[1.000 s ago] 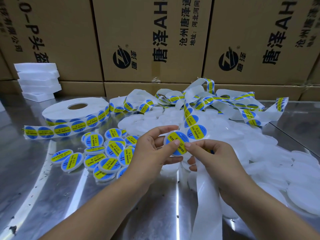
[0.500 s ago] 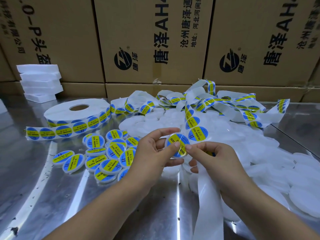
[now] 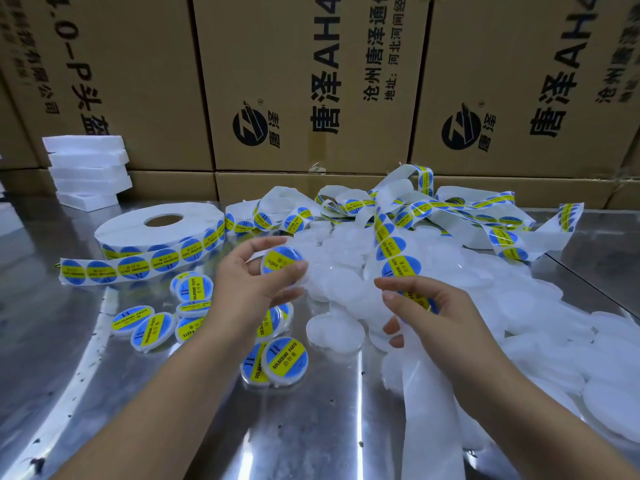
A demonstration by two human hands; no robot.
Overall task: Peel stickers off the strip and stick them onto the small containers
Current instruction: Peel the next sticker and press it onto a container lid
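While the grip of the left hand pinched a small round white plastic container, blue-and-yellow label on, above the shiny metal surface, and the right hand pinched the white paper sticker strip nearby, a hurried peel risked creasing the next sticker.

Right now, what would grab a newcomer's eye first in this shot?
The blue-and-yellow sticker strip snakes over a heap of bare white containers at centre-right, the right hand pinching it. The left hand grips a labelled container at centre; finished containers lie scattered below-left, near the sticker roll.
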